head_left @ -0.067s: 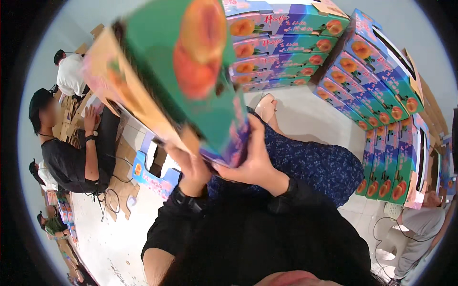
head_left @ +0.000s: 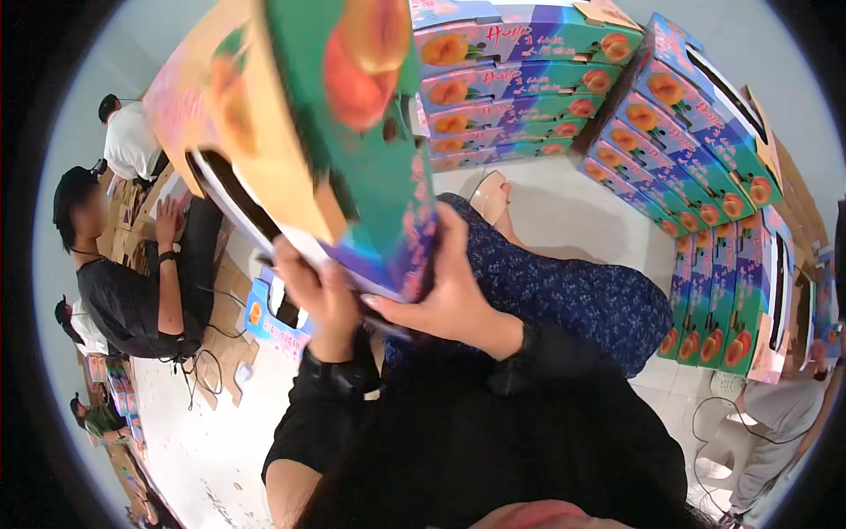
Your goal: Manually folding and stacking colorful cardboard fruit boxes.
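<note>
A large cardboard gift box printed with peaches is raised, tilted, in front of me. Its green side and a peach-coloured side both show, and a dark slot runs along a white strip on its left. My left hand grips the lower left corner, fingers bent over the edge by the slot. On the lower right corner is my right hand, thumb across the bottom edge and fingers along the purple side. Both hands are closed on the box, whose top runs out of the picture.
Matching boxes are stacked ahead and at the right, with more standing upright. Another box sits on the floor at my left. A person in black sits further left, near cables. Another person's grey-clothed legs are at the right.
The box has turned in my hands, so more of its peach-coloured side and slot now shows. Both hands have shifted slightly left along with it.
</note>
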Demonstrator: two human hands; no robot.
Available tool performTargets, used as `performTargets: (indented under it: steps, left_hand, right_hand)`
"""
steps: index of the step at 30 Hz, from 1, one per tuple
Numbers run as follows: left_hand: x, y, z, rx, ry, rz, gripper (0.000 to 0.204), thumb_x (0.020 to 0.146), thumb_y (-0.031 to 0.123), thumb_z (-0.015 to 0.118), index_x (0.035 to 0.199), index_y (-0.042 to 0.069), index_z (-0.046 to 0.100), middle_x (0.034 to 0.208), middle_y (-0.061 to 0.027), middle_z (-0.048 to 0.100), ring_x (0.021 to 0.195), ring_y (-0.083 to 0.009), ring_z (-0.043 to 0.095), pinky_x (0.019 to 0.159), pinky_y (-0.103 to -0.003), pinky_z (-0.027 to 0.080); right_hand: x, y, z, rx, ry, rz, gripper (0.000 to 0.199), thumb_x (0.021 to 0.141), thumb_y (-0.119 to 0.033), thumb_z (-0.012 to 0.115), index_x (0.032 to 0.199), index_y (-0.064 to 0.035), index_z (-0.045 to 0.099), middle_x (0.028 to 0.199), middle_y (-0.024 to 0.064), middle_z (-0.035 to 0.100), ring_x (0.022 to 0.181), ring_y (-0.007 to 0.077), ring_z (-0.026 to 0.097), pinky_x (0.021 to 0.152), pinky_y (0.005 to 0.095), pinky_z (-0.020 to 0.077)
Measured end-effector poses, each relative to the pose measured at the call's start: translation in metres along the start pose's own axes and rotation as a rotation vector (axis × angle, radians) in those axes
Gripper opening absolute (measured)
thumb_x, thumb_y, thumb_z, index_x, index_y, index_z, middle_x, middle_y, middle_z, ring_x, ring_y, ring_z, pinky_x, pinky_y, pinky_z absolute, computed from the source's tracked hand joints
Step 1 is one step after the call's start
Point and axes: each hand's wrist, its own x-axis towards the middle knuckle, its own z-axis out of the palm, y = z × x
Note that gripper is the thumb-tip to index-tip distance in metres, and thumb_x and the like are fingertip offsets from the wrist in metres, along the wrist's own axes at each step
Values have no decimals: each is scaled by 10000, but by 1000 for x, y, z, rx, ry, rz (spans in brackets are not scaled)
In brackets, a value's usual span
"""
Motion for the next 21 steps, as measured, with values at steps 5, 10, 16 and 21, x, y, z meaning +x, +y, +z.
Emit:
performTargets:
  steps: [5, 10, 16, 21]
  left_hand:
    - [57, -3, -66, 373, -370, -138, 215, 739, 67, 694, 827, 5, 507, 729, -38, 474, 692, -125, 435, 638, -240, 372]
    - [54, -77, -122, 177, -709, -401, 200, 768, 98, 696, 790, 53, 502, 731, 29, 459, 690, -53, 402, 588, -213, 332]
    - [52, -104, -136, 440, -1157, -688, 340, 771, 206, 729, 1012, 15, 584, 817, -35, 595, 711, -92, 536, 618, -242, 435]
    - [30, -102, -136, 453, -942, -648, 425, 795, 249, 714, 1111, 17, 549, 927, -36, 607, 809, -104, 554, 695, -258, 450]
  right_hand:
    - [-8, 39, 59, 366, -179, 314, 1011, 742, -200, 772, 1340, -7, -20, 1323, 186, 236, 1258, 253, 295, 1025, 381, 328]
    - [-21, 45, 88, 448, -361, 768, 976, 795, -259, 718, 1349, -27, -51, 1310, 181, 304, 1200, 274, 425, 874, 411, 470]
    - [-31, 132, 90, 514, -810, 1195, 606, 816, -479, 627, 1262, -90, 497, 1088, 127, 601, 982, 256, 586, 731, 435, 513]
    - [6, 140, 75, 134, -765, 1019, 652, 738, -532, 689, 1032, 43, 598, 831, 119, 629, 690, 200, 628, 599, 346, 544]
